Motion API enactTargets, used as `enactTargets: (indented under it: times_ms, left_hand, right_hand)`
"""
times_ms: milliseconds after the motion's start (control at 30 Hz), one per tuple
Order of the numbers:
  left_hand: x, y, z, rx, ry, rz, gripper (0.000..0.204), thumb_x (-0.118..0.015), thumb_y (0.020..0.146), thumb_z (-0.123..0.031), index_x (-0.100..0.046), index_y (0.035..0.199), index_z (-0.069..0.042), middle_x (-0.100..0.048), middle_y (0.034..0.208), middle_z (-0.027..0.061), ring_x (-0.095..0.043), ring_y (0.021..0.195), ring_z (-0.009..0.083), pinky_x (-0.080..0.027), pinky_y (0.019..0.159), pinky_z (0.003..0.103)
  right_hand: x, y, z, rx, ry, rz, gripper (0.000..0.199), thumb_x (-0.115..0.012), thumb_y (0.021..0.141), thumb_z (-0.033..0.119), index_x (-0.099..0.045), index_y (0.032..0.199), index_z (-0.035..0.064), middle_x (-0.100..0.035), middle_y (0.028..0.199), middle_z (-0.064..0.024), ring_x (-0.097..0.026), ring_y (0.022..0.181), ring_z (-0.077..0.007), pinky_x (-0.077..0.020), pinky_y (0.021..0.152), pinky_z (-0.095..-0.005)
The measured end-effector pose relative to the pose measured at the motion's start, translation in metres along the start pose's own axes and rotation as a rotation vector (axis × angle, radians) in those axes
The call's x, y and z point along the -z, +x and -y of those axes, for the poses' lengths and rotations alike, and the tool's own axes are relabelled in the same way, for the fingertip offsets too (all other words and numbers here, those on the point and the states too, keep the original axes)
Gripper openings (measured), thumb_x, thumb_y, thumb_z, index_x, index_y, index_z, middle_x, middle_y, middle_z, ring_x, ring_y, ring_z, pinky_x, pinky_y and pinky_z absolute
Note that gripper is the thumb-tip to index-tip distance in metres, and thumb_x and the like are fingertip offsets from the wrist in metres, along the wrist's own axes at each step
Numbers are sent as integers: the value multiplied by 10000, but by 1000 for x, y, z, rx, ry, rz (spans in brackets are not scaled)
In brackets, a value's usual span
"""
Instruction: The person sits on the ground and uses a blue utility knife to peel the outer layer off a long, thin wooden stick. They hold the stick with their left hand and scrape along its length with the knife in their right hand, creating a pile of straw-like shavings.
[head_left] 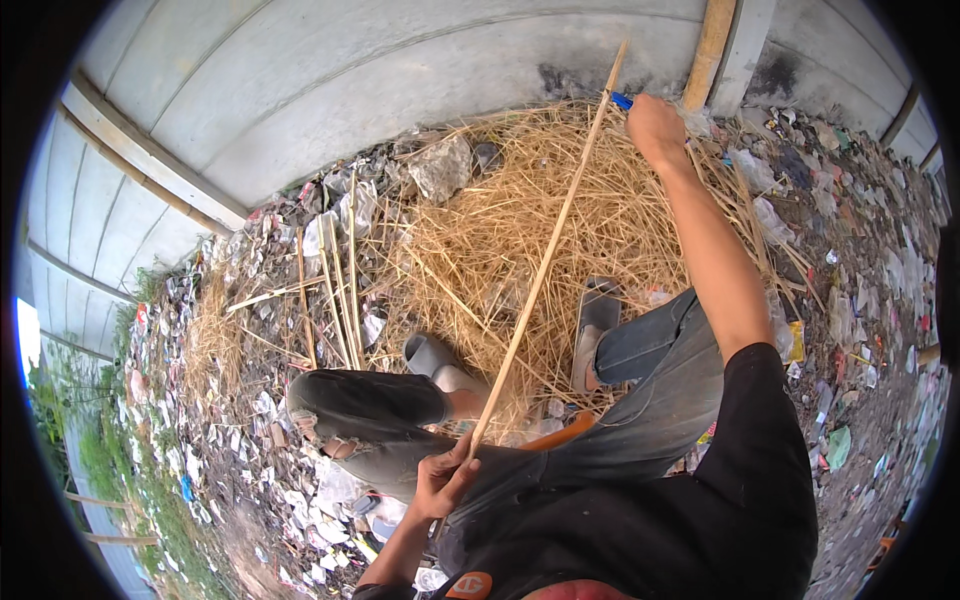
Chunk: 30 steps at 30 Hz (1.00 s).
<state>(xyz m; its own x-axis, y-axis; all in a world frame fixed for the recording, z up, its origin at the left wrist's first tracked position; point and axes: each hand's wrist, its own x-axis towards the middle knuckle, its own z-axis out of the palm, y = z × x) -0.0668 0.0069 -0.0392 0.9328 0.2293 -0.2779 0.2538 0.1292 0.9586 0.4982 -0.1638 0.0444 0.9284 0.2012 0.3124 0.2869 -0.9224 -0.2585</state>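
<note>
A long pale bamboo strip (541, 270) slants from my lap up and away to the right, its far end close to the wall. Near its lower end my left hand (445, 480) is closed around it, thumb along the strip. With the arm stretched far out, my right hand (658, 130) is a fist around a small blue tool (622, 101), which touches the strip near its far end. The fingers cover most of that tool, so its kind is unclear. Under the strip lies a heap of thin bamboo shavings (530, 210), spread between and beyond my feet.
Several split bamboo strips (340, 290) lie left of the heap. A grey rock (440, 168) sits by the panel wall (400, 90), where a bamboo pole (709, 50) stands. Litter (850, 300) covers the ground. An orange curved piece (560, 432) shows by my legs.
</note>
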Motion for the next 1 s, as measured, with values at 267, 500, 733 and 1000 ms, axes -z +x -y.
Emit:
enactTargets:
  times_ms: [267,500,733,1000]
  left_hand:
    - [41,-64,11,96,59,-7,412,-656,950,4,-587,1355,37,-614,834,-64,-446,654,-1,-347,565,174]
    - [34,-61,15,130,-171,-92,421,-649,950,-11,-579,1362,36,-558,728,-81,-408,577,-10,-291,504,178]
    - [16,-5,11,-49,-244,-93,449,-630,981,-81,-529,1391,71,-515,671,-74,-402,544,-3,-288,489,192]
    - [13,18,21,-181,-106,-78,484,-598,976,-47,-477,1428,75,-548,686,-39,-392,496,9,-293,458,208]
  right_hand:
    - [-3,27,-63,-259,54,-92,274,-581,932,197,-727,1015,-18,-720,1035,-236,-708,994,-373,-554,835,-462]
    - [-17,45,-83,-182,328,-21,431,-672,902,362,-652,685,-9,-576,552,-98,-548,475,-205,-428,501,-424]
    - [5,-29,51,131,1243,301,503,-699,912,518,-690,977,19,-317,490,101,-299,407,-27,-240,423,-237]
    - [10,-97,108,169,1390,554,269,-686,970,321,-690,993,52,-357,490,96,-316,393,-30,-243,407,-238]
